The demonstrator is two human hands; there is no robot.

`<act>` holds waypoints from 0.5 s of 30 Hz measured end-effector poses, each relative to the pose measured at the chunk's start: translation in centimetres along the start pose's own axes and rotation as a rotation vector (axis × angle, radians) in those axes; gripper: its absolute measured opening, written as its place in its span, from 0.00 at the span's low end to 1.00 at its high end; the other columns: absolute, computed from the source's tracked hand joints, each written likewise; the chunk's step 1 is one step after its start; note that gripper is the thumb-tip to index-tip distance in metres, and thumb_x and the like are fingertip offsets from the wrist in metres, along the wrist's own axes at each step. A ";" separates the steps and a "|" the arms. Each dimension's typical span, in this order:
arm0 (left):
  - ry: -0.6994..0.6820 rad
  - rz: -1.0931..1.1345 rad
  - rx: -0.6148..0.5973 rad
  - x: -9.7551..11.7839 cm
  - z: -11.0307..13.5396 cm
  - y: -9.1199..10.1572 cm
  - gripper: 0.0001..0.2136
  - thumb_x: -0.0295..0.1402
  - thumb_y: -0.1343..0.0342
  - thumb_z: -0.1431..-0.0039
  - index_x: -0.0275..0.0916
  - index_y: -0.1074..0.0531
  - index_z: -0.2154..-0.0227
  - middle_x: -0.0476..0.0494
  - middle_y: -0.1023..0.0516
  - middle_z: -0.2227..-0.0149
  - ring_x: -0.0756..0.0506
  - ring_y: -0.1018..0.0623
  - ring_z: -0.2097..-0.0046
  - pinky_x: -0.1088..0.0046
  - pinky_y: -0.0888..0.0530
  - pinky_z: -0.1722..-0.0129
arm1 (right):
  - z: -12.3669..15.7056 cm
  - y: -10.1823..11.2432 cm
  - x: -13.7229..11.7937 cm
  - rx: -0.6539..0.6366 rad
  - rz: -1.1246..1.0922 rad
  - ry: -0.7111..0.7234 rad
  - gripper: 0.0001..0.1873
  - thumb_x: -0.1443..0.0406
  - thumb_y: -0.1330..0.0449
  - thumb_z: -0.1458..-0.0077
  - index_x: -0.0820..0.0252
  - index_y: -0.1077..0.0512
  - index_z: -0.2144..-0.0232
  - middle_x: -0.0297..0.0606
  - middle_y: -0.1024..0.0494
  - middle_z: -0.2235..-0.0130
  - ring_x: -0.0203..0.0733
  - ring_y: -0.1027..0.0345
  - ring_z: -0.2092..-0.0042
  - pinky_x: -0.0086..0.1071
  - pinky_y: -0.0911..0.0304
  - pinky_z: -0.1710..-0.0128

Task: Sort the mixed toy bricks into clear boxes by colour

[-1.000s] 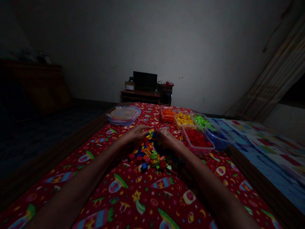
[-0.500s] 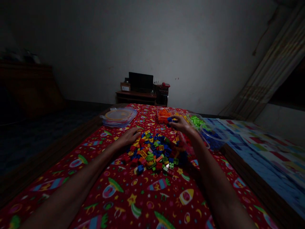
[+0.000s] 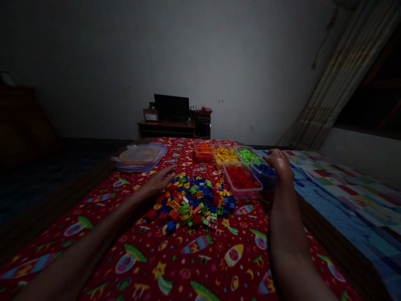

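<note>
A dim white wall (image 3: 94, 62) stands far behind the pile of plastic building bricks (image 3: 191, 202), the reference point for everything here. The pile lies on a red cloth (image 3: 188, 255) printed with rockets and stars, and its supporting surface has a wooden edge. To the right of the pile and past that edge is a multicoloured quilt (image 3: 351, 192), with a striped curtain (image 3: 338, 75) hanging further off on the same side. Far beyond the pile, against the wall, is a low wooden table (image 3: 166, 124) carrying a dark monitor (image 3: 171, 108), a small cardboard box (image 3: 150, 115) and a black cabinet (image 3: 202, 124). Left of the pile, and further back, sits a round-lidded clear plastic container (image 3: 139, 158). Five clear tubs sit beyond the pile, sorted by colour: orange bricks (image 3: 203, 151), yellow bricks (image 3: 224, 155), green bricks (image 3: 247, 156), red bricks (image 3: 241, 179) and blue bricks (image 3: 263, 171). The red tub is closest to the pile. The right hand (image 3: 278, 166) is over the blue tub at its near right side, well apart from the pile, with its fingers (image 3: 270, 155) bent toward the bricks; cannot tell if they are clamped on anything. The left hand (image 3: 158, 182) rests just beside the pile's left edge, palm down, holding nothing visible, with its fingers (image 3: 167, 171) extended and slightly apart.
</note>
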State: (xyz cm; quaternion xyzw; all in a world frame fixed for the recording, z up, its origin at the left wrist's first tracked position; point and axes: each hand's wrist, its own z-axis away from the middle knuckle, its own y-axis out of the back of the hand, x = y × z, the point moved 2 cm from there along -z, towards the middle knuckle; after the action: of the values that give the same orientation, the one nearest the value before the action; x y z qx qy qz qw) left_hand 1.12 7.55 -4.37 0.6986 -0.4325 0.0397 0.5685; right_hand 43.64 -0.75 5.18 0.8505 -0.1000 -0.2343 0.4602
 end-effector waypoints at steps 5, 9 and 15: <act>-0.241 -0.146 -0.016 7.8 1.2 -0.8 0.28 0.50 0.62 0.39 0.36 0.40 0.43 0.37 0.35 0.42 0.39 0.34 0.42 0.59 0.37 0.43 | 0.6 2.2 -2.7 0.135 -0.175 0.064 0.19 0.63 0.50 0.48 0.66 0.26 0.58 0.49 0.23 0.61 0.45 0.30 0.60 0.37 0.38 0.57; -0.618 -0.218 -0.260 15.3 5.2 -4.9 0.20 0.41 0.60 0.36 0.46 0.40 0.43 0.45 0.39 0.39 0.44 0.40 0.38 0.59 0.46 0.38 | 1.5 3.3 -5.7 0.099 -0.280 0.213 0.18 0.63 0.51 0.47 0.65 0.26 0.61 0.46 0.23 0.66 0.43 0.30 0.62 0.35 0.37 0.59; -0.775 -0.373 -0.308 16.6 7.7 -8.7 0.17 0.38 0.55 0.37 0.48 0.35 0.47 0.50 0.34 0.42 0.43 0.45 0.36 0.56 0.58 0.36 | 3.1 3.2 -9.1 0.003 -0.327 0.340 0.16 0.64 0.50 0.45 0.65 0.25 0.63 0.47 0.23 0.66 0.43 0.29 0.63 0.34 0.37 0.61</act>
State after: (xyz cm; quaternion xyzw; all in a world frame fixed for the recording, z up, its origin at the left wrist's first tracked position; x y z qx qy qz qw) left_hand 13.73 -8.32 -4.63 0.6351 -0.4809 -0.3925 0.4597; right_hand 34.34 -1.27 9.16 0.8833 0.1176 -0.1590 0.4250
